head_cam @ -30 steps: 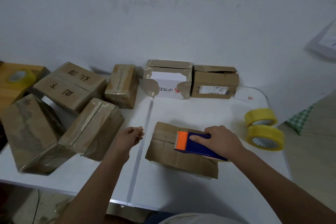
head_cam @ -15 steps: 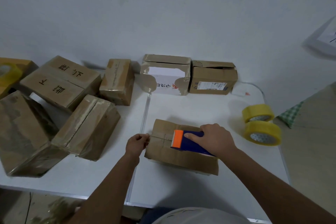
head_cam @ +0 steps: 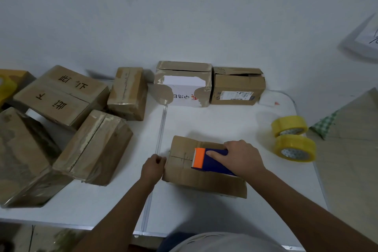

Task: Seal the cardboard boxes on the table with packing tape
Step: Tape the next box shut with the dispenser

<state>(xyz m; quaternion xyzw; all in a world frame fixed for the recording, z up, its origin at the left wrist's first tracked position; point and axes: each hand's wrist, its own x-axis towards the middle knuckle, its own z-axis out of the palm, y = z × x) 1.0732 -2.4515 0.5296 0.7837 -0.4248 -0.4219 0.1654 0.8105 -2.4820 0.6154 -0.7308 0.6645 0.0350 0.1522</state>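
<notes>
The right hand is gripping the tape dispenser on the cardboard box; the left hand is pinching at the box's left edge, its grip curled.

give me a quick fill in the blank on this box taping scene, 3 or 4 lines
The right hand holds a blue tape dispenser with an ______ front end.
The dispenser rests on top of a cardboard ______.
Two spare rolls of tape at the table's right edge are ______ in colour.
The left hand is at the ______ end of the box being taped.

Missing words: orange; box; yellow; left
</notes>
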